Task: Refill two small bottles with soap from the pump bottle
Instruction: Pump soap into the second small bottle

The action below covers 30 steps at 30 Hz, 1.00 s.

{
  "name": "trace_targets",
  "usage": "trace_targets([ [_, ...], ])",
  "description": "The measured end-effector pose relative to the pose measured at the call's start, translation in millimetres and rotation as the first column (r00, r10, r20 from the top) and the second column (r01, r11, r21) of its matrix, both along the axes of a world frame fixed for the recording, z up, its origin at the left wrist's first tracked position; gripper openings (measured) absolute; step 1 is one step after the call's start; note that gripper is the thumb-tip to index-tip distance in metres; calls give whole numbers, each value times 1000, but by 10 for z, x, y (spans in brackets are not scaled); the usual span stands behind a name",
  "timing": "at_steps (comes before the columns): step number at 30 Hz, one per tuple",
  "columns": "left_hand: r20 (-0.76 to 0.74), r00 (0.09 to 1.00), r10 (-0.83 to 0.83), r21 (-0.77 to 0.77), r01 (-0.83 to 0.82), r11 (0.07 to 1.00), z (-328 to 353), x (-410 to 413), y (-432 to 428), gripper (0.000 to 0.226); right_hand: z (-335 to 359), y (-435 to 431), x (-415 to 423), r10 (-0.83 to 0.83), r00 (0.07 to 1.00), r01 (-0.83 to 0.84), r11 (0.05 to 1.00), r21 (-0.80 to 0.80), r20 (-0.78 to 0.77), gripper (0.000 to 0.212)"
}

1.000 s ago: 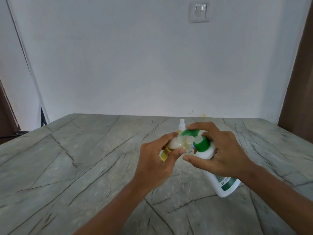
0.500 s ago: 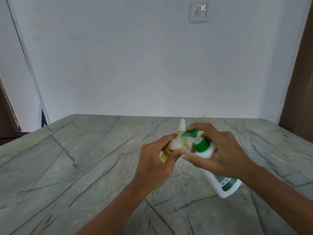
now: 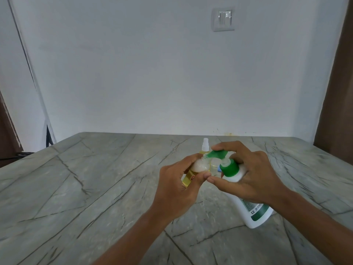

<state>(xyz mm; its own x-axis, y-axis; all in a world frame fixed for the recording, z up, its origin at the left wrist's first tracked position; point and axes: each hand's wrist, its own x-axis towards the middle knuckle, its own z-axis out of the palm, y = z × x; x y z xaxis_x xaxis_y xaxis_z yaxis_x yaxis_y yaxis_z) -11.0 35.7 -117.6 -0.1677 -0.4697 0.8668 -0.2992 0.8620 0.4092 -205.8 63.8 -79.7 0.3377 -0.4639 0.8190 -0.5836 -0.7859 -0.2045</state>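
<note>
A white pump bottle (image 3: 256,211) with a green collar and green pump head leans toward the left, its base on the marble table. My right hand (image 3: 246,175) grips its neck, with the index finger lying over the pump head (image 3: 217,154). My left hand (image 3: 177,188) holds a small bottle (image 3: 198,166) with a yellow lower part, tilted, its mouth right under the green spout. Behind the hands stands a second small bottle (image 3: 205,145) with a white spray top; its yellow body is mostly hidden.
The grey veined marble table (image 3: 86,188) runs back to a white wall. A light switch (image 3: 223,19) sits high on the wall. A brown panel (image 3: 336,92) borders the right side. A small blue thing (image 3: 219,170) peeks out behind the pump bottle's neck.
The pump head sits slightly lower under my right index finger. Both hands and the bottles stay almost in place.
</note>
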Motion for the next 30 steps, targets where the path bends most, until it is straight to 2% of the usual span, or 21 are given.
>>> trace_targets([
  [9,24,999,-29,35,29,999,-37,8,-14,49,-13,-21,0,9,1000,-10,1000,15,28,54],
  [12,21,1000,-12,49,11,999,-38,25,-25,44,-19,-31,-2,-5,1000,6,998,70,-18,58],
  [18,28,1000,-3,66,1,998,-38,23,-35,43,-40,-30,-34,-14,992,21,998,55,-124,69],
  [26,27,1000,0,67,-2,998,-35,23,-32,49,-32,-27,-13,-18,997,24,997,76,-76,65],
  [30,9,1000,-19,62,19,998,-21,19,-19,45,-3,-4,9,-20,999,21,999,49,-33,63],
])
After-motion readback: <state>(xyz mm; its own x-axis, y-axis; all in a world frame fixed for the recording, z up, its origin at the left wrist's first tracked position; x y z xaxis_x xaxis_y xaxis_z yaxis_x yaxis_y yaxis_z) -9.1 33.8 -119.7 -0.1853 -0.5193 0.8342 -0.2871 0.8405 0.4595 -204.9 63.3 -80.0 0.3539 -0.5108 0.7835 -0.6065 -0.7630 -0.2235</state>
